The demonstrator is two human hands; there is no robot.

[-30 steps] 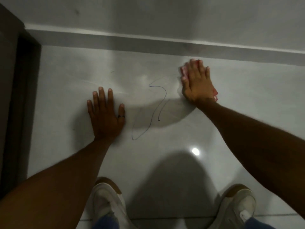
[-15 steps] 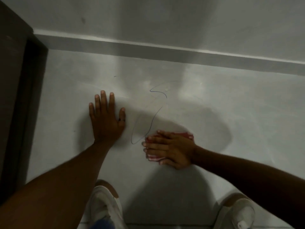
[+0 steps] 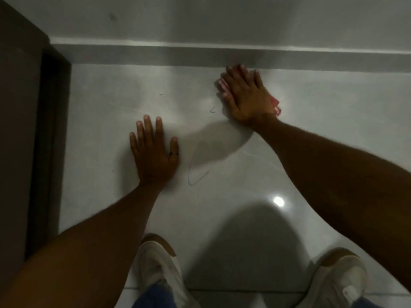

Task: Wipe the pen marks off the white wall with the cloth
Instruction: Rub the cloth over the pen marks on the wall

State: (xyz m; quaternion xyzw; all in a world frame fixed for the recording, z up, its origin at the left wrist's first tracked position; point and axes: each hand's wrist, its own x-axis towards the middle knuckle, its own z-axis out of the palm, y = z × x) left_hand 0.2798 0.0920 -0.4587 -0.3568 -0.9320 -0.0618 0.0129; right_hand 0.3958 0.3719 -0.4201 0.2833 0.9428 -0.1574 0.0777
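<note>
Grip, right hand: right hand [image 3: 246,98] lies flat with fingers spread, pressing the red and white cloth [image 3: 275,103] against the glossy white surface [image 3: 322,112]; it pins the cloth with the palm and does not pinch it.
Grip, left hand: left hand [image 3: 154,152] is splayed flat on the same surface, palm down, holding nothing; a dark ring [image 3: 174,153] sits on one finger.
Cloth, location: under the right hand, just below the grey horizontal band [image 3: 133,55]; only a pale edge by the fingertips and a red corner by the wrist show, the rest is hidden by the hand.
Cloth, pattern: too covered and dim to tell.
Pen marks, location: a thin blue looping line [image 3: 195,176] lies just right of the left hand; a short blue tick [image 3: 212,110] sits just left of the right hand.
Pen marks, legibility: upper part of the loop fades inside the hand's shadow and is hard to follow.
Surface: a bright light reflection [image 3: 278,201] shows between the arms; a large dark shadow [image 3: 244,247] covers the lower middle.
Surroundings: dark brown frame [image 3: 33,130] at left, cut off by the picture edge.
Person: two white shoes [image 3: 155,270] and blue trouser cuffs at the bottom, partly cut off and partly behind the forearms.
</note>
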